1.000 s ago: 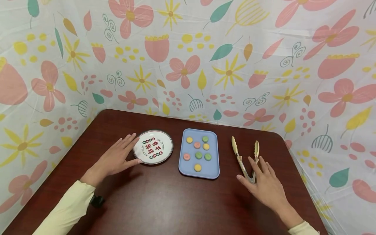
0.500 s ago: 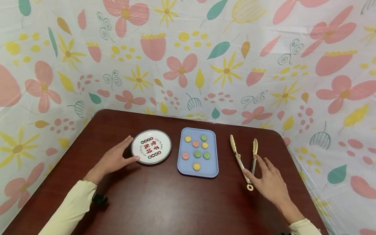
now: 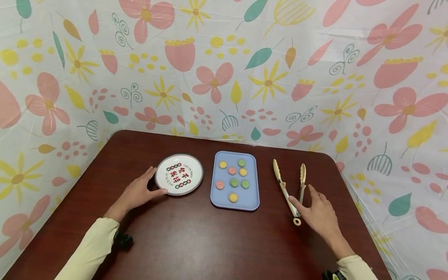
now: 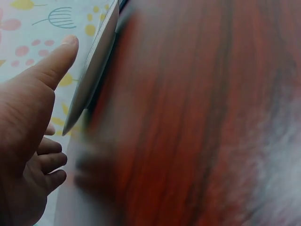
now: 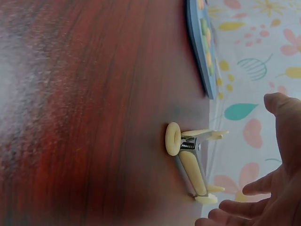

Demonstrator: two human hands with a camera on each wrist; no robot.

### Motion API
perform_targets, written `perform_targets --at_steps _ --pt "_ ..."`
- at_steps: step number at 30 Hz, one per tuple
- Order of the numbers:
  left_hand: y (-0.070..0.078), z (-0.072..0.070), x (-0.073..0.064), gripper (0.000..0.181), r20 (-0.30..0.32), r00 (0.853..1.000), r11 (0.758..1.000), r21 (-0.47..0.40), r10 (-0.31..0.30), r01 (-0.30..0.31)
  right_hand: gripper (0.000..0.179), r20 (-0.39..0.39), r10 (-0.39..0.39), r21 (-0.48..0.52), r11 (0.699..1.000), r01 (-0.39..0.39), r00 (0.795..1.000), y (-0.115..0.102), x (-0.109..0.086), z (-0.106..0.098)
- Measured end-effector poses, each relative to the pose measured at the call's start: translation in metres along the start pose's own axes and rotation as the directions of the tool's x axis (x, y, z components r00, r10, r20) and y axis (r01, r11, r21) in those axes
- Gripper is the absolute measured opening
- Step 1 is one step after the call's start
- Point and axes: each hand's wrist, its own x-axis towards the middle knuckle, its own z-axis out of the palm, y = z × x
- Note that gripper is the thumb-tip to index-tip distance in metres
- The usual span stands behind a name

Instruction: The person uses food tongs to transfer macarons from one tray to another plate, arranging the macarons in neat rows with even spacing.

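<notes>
A white round plate (image 3: 179, 174) with red lettering and a dark rim lies on the left of the table. My left hand (image 3: 137, 191) is beside its left edge, thumb and fingers spread around the rim; in the left wrist view a gap shows between the thumb and the plate (image 4: 94, 66). On the right lie spread tongs (image 3: 286, 194) with cream tips, metal arms and a ring at the near end. My right hand (image 3: 320, 214) hovers over their right arm with fingers loosely spread, apart from the tongs (image 5: 190, 165) in the right wrist view.
Between plate and tongs lies a blue tray (image 3: 217, 201) with several yellow, pink and green round pieces (image 3: 234, 182). The dark wooden table (image 3: 210, 245) meets a flower-patterned cloth (image 3: 224, 58) at the back and sides.
My left hand has come lower, closer around the plate's left edge. My right hand has shifted right and lower, uncovering the tongs' ring end. The whole view has drifted slightly.
</notes>
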Motion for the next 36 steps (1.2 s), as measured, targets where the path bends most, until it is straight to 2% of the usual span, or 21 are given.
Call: perform_targets --at_steps 6,18,29,36 --pt "-0.003 0.004 -0.001 0.120 0.007 1.000 1.000 -0.022 -0.007 0.008 0.112 0.030 0.029 0.036 0.999 -0.031 0.999 0.002 0.007 0.003" --pt "-0.005 0.006 -0.002 0.119 -0.019 1.000 0.999 -0.050 -0.011 0.010 0.116 0.089 0.088 0.119 0.988 -0.098 0.992 -0.001 0.018 0.010" --pt "-0.004 0.007 0.000 0.122 -0.014 1.000 0.998 -0.054 -0.015 0.014 0.120 0.116 0.132 0.137 0.980 -0.148 0.984 0.002 0.027 0.018" --pt "-0.004 0.008 0.000 0.121 -0.012 1.000 0.998 -0.057 -0.013 0.012 0.117 0.124 0.140 0.112 0.982 -0.154 0.982 0.004 0.033 0.020"
